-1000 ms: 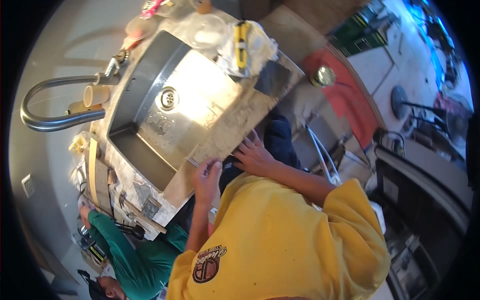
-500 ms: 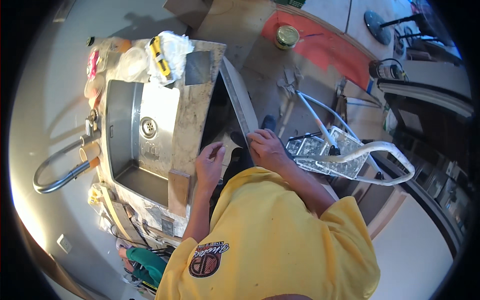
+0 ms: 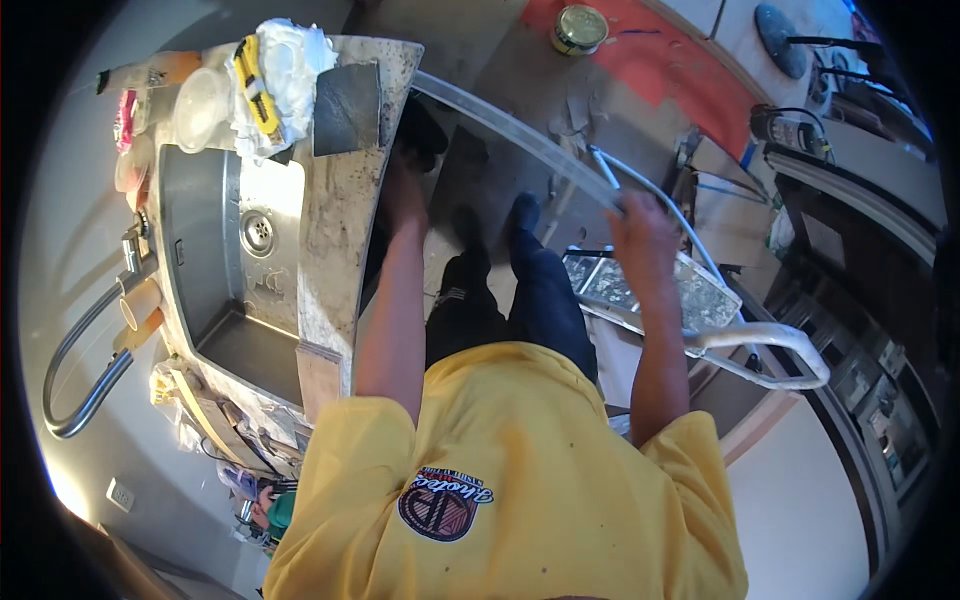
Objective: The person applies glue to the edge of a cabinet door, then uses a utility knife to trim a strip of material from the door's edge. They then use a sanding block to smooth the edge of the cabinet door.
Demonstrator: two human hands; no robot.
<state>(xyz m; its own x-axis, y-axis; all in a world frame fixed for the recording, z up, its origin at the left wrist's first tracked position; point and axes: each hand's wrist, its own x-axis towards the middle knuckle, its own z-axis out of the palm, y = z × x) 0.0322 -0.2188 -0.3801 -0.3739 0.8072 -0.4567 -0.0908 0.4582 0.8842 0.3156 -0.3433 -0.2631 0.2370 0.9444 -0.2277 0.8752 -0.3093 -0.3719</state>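
A cabinet door [image 3: 520, 140] stands swung out from beneath the counter, seen along its pale top edge. My right hand [image 3: 645, 240], a little blurred, is closed at the door's free end. My left hand [image 3: 405, 200] reaches down into the dark cabinet opening under the counter's front edge. Its fingers are lost in shadow, close to a dark rounded object [image 3: 422, 135] whose kind I cannot make out. Above the opening lies the stained countertop [image 3: 345, 215] with a steel sink [image 3: 205, 260] set into it.
A yellow utility knife [image 3: 257, 90] rests on a white crumpled bag beside a clear plastic tub [image 3: 200, 108]. The curved faucet [image 3: 75, 340] is at left. To the right stands a stepladder [image 3: 770, 350]; a tin [image 3: 580, 30] sits on the floor beyond. Another person's green sleeve [image 3: 281, 515] shows lower left.
The door has swung wider, its free end moving right with my right hand. My left hand has gone from beside the counter's edge into the cabinet. The view has shifted slightly.
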